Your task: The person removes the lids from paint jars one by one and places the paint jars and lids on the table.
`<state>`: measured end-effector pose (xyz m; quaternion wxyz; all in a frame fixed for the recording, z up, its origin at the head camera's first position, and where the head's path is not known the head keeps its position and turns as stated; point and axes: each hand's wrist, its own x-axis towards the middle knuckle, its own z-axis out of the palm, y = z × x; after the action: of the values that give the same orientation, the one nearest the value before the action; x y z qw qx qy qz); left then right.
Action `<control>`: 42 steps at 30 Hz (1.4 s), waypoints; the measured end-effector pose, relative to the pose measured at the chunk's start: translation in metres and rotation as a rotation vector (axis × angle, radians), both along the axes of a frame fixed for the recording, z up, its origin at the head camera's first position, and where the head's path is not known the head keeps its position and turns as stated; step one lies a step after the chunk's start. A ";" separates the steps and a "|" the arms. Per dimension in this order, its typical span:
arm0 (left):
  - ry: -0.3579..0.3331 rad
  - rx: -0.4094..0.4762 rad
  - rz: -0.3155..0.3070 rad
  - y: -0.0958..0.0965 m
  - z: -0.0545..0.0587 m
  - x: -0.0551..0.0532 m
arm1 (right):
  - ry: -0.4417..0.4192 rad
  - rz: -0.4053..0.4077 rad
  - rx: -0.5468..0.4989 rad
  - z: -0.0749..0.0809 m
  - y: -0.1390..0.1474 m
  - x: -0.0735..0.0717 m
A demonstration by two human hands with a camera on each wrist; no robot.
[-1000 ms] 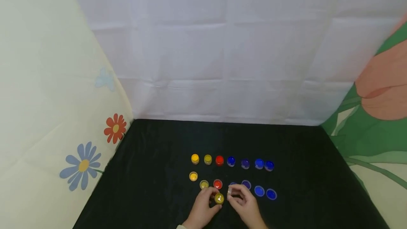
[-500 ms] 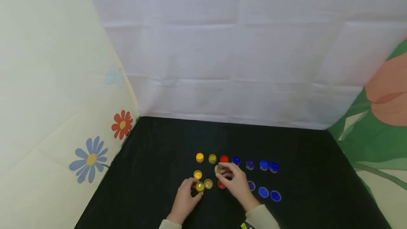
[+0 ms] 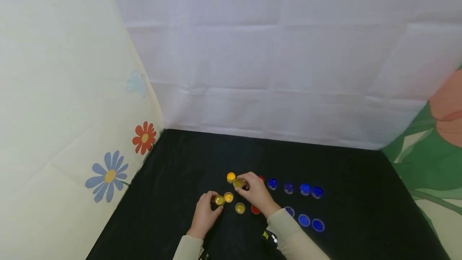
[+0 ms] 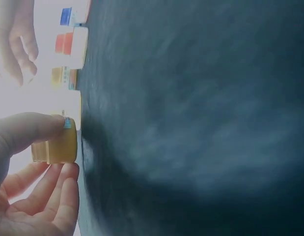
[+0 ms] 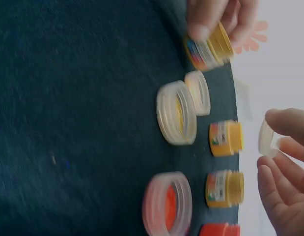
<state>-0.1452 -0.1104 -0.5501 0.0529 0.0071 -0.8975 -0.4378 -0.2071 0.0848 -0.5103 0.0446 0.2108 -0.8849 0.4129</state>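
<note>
My left hand (image 3: 205, 214) grips an uncapped paint jar (image 3: 219, 200) of dull yellow between thumb and fingertips, just left of the yellow lid (image 3: 228, 197) on the black cloth. In the left wrist view this jar (image 4: 61, 145) is held with its narrower neck pointing left. My right hand (image 3: 257, 193) pinches a translucent lid (image 5: 266, 137) by its rim, above the back row. In the head view it covers the second jar of that row, which the right wrist view shows as a yellow jar (image 5: 224, 188). A dull yellow lid (image 3: 240, 208) lies between the hands.
Along the back row stand a yellow jar (image 3: 231, 177), a partly covered red jar (image 3: 261, 178) and several blue ones (image 3: 305, 189). In front lie a red lid (image 3: 255, 210) and several blue lids (image 3: 304, 220). A white cloth wall (image 3: 223, 103) rises behind.
Both hands have moved left and farther from the body, the left with the jar, the right with the lid. The right hand has passed from the front row to the back row. The view has shifted slightly.
</note>
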 end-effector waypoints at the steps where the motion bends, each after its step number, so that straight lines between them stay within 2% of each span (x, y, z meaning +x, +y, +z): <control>1: 0.015 -0.003 -0.001 0.000 0.000 -0.003 | -0.005 0.021 0.017 0.000 -0.002 0.001; 5: 0.050 -0.027 -0.004 -0.002 0.005 -0.018 | -0.034 0.082 0.067 -0.003 -0.011 0.005; 11: 0.025 -0.074 -0.019 -0.007 0.016 -0.045 | -0.043 0.134 0.117 -0.006 -0.026 0.012; 18: 0.030 -0.119 -0.055 -0.016 0.018 -0.076 | 0.024 0.220 0.156 -0.009 -0.043 0.018; 22: 0.013 -0.126 -0.097 -0.018 0.023 -0.089 | 0.103 0.238 0.256 -0.009 -0.050 0.021; 26: 0.012 -0.149 -0.141 -0.019 0.025 -0.101 | 0.144 0.225 0.378 -0.011 -0.057 0.022; 31: 0.002 -0.167 -0.169 -0.021 0.022 -0.111 | 0.160 0.199 0.474 -0.012 -0.062 0.025; 34: -0.011 -0.164 -0.175 -0.022 0.018 -0.115 | 0.171 0.185 0.489 -0.014 -0.064 0.026; 42: -0.024 -0.172 -0.193 -0.021 0.016 -0.115 | 0.197 0.159 0.476 -0.016 -0.064 0.027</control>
<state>-0.2603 -0.1316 -0.5343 0.0002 -0.0785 -0.9288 -0.3622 -0.1796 0.0212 -0.5259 0.0469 0.3235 -0.9291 0.1731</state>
